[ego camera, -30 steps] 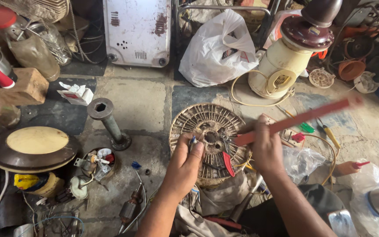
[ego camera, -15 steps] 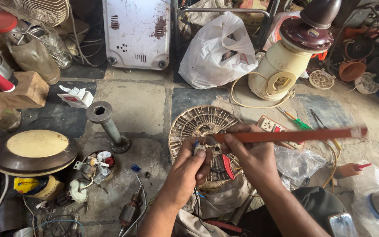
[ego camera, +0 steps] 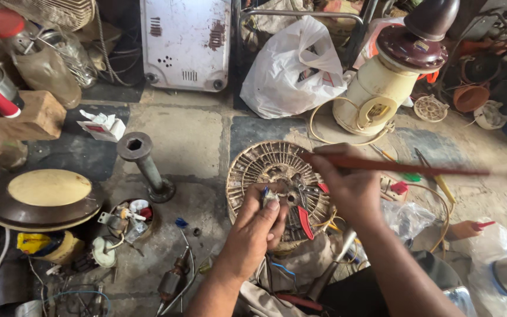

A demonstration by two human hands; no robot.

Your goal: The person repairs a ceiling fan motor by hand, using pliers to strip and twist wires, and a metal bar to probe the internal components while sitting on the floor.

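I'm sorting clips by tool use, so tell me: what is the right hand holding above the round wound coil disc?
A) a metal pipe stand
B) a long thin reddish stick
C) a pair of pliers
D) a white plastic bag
B: the right hand grips a long thin reddish stick that reaches out to the right above the coil disc.

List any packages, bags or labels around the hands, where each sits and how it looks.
White plastic bag: knotted, bulging, on the floor up top, left of the cream motor housing.
Small white carton with red patch: crumpled, on the floor at left.
Small pale label: rectangular, on the housing's base.
Clear plastic bag: crumpled, right of the right hand.
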